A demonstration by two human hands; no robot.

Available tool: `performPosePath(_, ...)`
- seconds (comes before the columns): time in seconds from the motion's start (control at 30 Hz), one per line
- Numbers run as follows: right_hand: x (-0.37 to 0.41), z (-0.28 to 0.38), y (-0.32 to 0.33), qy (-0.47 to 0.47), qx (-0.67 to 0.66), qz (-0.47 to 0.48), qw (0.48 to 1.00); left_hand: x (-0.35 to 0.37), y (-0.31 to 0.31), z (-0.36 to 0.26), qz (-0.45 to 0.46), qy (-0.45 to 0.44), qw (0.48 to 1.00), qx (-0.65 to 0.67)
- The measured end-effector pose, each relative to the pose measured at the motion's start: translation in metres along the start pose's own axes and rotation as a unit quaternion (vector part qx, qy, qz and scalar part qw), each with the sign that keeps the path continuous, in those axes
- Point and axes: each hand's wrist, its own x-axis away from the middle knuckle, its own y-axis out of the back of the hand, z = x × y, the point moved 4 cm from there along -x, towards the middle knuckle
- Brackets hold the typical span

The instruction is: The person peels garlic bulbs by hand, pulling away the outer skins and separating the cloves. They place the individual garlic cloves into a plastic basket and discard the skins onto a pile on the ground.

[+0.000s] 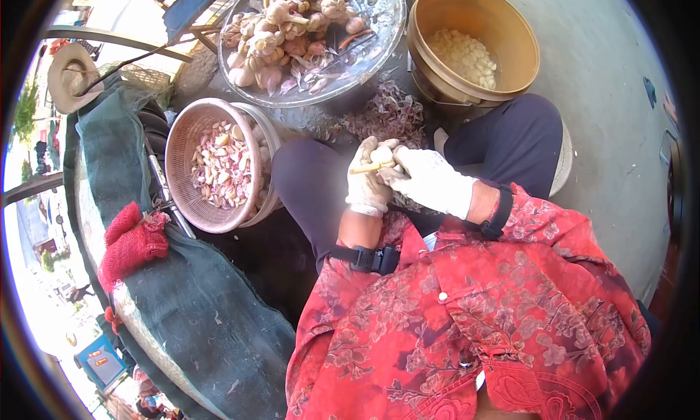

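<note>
The left hand [369, 173], in one white glove, is curling its fingers in nearly closed around one pale garlic piece [381, 154]. The right hand [430, 178], in a second white glove, is bending its fingers in against the same spot; how firmly they are closing, and on what, I cannot tell. One short yellowish stick [366, 169] is jutting out beneath the piece, toward the left hand's side; whether it is a stem or a handle is unclear. The piece is sitting between the two hands, above the gap between two dark-trousered knees. Two black straps are circling the wrists, one on each.

Beyond the hands, one heap of papery skins [386, 117] is lying on the ground. Past it, one round metal tray [380, 55] is holding a pile of garlic bulbs [292, 19], too many and too overlapped to count, and one orange-handled tool [356, 39] is resting beside them.

To the right of the tray, one ochre bucket [430, 8] is holding many peeled cloves [465, 59] at its bottom. To the left of the knees, one pink basket [177, 157] is leaning sideways against one white bucket [268, 128] and carrying many loose cloves [222, 165].

Farther left, one pale hat [73, 77] is hanging near green netting [211, 296], and one red knitted item [135, 246] is lying on the netting.
</note>
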Motion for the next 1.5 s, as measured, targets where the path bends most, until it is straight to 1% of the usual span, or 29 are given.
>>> performPosePath(0.03, 0.0, -0.002, -0.003, 0.001, 0.001, 0.0, 1.0, -0.001, 0.002, -0.001, -0.001, -0.023, 1.0, -0.008)
performPosePath(0.1, 0.0, -0.003, -0.005, 0.051, -0.041, -0.071, 0.995, -0.001, 0.002, -0.003, 0.0, -0.048, 0.999, -0.015)
performPosePath(0.2, 0.0, -0.005, -0.008, 0.061, -0.062, -0.07, 0.994, 0.001, 0.006, -0.006, -0.022, -0.049, 0.998, -0.029)
performPosePath(0.33, -0.001, -0.004, -0.008, 0.037, -0.052, -0.068, 0.996, 0.0, -0.003, -0.004, 0.019, -0.018, 1.0, 0.012)
performPosePath(0.4, -0.001, -0.003, -0.006, 0.004, -0.107, -0.039, 0.993, 0.002, -0.007, -0.004, 0.033, -0.006, 0.999, 0.023)
performPosePath(0.47, 0.0, -0.003, -0.003, 0.01, -0.106, -0.036, 0.994, 0.002, -0.011, -0.002, 0.086, 0.016, 0.994, 0.067)
performPosePath(0.53, 0.0, -0.006, -0.003, 0.015, -0.106, -0.033, 0.994, 0.001, -0.008, -0.003, 0.066, -0.007, 0.997, 0.032)
performPosePath(0.6, 0.0, -0.007, -0.002, 0.075, -0.162, -0.082, 0.981, 0.001, -0.004, -0.002, 0.045, -0.031, 0.999, -0.003)
performPosePath(0.63, 0.0, -0.008, 0.0, 0.075, -0.162, -0.082, 0.98, 0.0, 0.0, -0.003, 0.014, -0.071, 0.996, -0.043)
performPosePath(0.67, 0.001, -0.018, -0.002, -0.037, -0.306, -0.031, 0.951, 0.001, 0.003, -0.005, -0.017, -0.112, 0.99, -0.083)
performPosePath(0.7, 0.002, -0.024, -0.009, -0.148, -0.438, 0.022, 0.886, 0.004, -0.004, -0.004, -0.019, -0.113, 0.99, -0.083)
performPosePath(0.73, -0.001, -0.025, -0.009, -0.158, -0.438, 0.003, 0.885, 0.006, -0.02, 0.0, -0.019, -0.098, 0.989, -0.108)
performPosePath(0.77, 0.001, -0.025, -0.005, -0.151, -0.456, 0.017, 0.877, 0.006, -0.03, 0.003, -0.018, -0.082, 0.987, -0.134)
performPosePath(0.83, 0.004, -0.036, -0.001, -0.145, -0.474, 0.028, 0.868, 0.006, -0.032, 0.003, -0.025, -0.084, 0.989, -0.121)
performPosePath(0.87, 0.002, -0.053, -0.011, -0.171, -0.518, 0.044, 0.837, 0.008, -0.031, 0.003, -0.033, -0.088, 0.99, -0.109)
performPosePath(0.9, 0.0, -0.053, -0.012, -0.196, -0.56, 0.059, 0.802, 0.011, -0.036, -0.002, -0.058, -0.159, 0.941, -0.294)
performPosePath(0.93, 0.0, -0.053, -0.009, -0.197, -0.56, 0.057, 0.802, 0.012, -0.039, -0.001, -0.057, -0.157, 0.941, -0.294)
performPosePath(1.0, 0.003, -0.054, -0.001, -0.277, -0.577, 0.044, 0.767, 0.016, -0.037, -0.003, -0.183, -0.175, 0.92, -0.298)
performPosePath(1.03, 0.004, -0.055, 0.001, -0.284, -0.583, 0.046, 0.76, 0.014, -0.036, -0.005, -0.172, -0.152, 0.917, -0.327)
performPosePath(1.07, 0.004, -0.061, 0.0, -0.285, -0.582, 0.043, 0.76, 0.013, -0.032, -0.007, -0.17, -0.15, 0.917, -0.327)
performPosePath(1.1, 0.003, -0.069, -0.004, -0.276, -0.579, 0.043, 0.766, 0.012, -0.03, -0.005, -0.13, -0.098, 0.926, -0.341)
performPosePath(1.13, 0.003, -0.07, -0.005, -0.267, -0.576, 0.045, 0.771, 0.013, -0.054, 0.003, -0.09, -0.046, 0.93, -0.353)
performPosePath(1.17, 0.003, -0.07, -0.004, -0.267, -0.577, 0.044, 0.771, 0.02, -0.072, 0.016, -0.177, -0.099, 0.894, -0.4)
performPosePath(1.23, 0.001, -0.059, 0.006, -0.252, -0.506, 0.039, 0.824, 0.015, -0.06, 0.018, -0.175, -0.049, 0.827, -0.532)
performPosePath(1.27, 0.002, -0.057, 0.005, -0.253, -0.506, 0.038, 0.823, 0.015, -0.055, 0.021, -0.16, -0.038, 0.799, -0.578)
performPosePath(1.33, 0.003, -0.052, 0.008, -0.203, -0.471, 0.016, 0.858, 0.014, -0.053, 0.023, -0.136, -0.045, 0.809, -0.57)
performPosePath(1.4, 0.003, -0.05, 0.008, -0.209, -0.49, 0.024, 0.846, 0.014, -0.054, 0.024, -0.112, -0.053, 0.818, -0.561)
performPosePath(1.47, 0.001, -0.047, 0.01, -0.214, -0.509, 0.033, 0.833, 0.014, -0.057, 0.026, -0.099, -0.02, 0.895, -0.434)
performPosePath(1.5, 0.0, -0.043, 0.013, -0.208, -0.494, 0.047, 0.843, 0.015, -0.056, 0.025, -0.1, -0.02, 0.895, -0.434)
